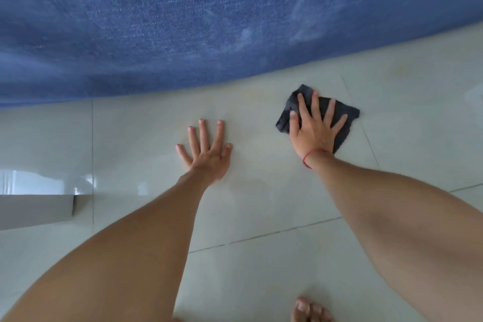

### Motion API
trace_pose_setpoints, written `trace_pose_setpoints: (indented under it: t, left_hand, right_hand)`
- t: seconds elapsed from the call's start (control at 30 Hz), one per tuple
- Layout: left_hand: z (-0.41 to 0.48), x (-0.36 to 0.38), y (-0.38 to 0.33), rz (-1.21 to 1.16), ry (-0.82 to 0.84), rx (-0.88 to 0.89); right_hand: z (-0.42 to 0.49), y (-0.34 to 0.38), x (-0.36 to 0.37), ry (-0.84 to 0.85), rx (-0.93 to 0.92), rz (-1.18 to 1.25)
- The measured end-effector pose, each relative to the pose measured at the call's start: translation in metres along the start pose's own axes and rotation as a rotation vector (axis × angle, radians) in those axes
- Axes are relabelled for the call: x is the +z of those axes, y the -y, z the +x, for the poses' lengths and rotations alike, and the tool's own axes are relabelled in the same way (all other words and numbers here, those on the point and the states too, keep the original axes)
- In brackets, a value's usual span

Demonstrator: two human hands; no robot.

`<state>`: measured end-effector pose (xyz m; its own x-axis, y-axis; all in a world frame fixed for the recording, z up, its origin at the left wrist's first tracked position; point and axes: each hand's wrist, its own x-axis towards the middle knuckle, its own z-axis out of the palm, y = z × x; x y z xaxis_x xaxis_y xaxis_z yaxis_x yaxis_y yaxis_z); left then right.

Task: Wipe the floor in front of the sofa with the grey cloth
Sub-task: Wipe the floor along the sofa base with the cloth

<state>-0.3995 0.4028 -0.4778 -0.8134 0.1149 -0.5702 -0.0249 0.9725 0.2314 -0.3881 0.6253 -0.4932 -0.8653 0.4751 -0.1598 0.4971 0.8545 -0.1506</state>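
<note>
The grey cloth (292, 106) lies crumpled on the pale tiled floor (261, 191), just in front of the blue sofa (183, 21). My right hand (315, 128) presses flat on top of the cloth with fingers spread; a red string circles that wrist. To the left of the cloth, my left hand (206, 150) rests palm-down on the bare tile, fingers spread and holding nothing. Part of the cloth is hidden under my right palm.
The sofa's lower edge runs across the top of the view. A white box-like object (36, 209) sits on the floor at the left edge. My bare toes (309, 310) show at the bottom. Tile joints cross the floor.
</note>
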Motion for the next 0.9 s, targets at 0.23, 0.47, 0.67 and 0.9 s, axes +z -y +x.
trace_pose_setpoints:
  t: [0.23,0.47,0.67,0.9]
  left_hand:
    - [-0.010,0.004,0.016,-0.139,-0.158,0.068]
    - [-0.031,-0.023,0.133,-0.077,-0.272,-0.206]
    - [-0.029,-0.036,0.163,-0.185,-0.160,-0.327]
    - [-0.023,-0.035,0.168,-0.169,-0.139,-0.302]
  right_hand:
    - [0.001,0.098,0.014,0.071,-0.472,-0.065]
    - [-0.076,0.122,0.035,0.120,-0.787,-0.066]
    - [-0.060,0.025,0.016,0.071,-0.903,-0.140]
    - [-0.022,0.064,0.013,0.028,-0.137,-0.028]
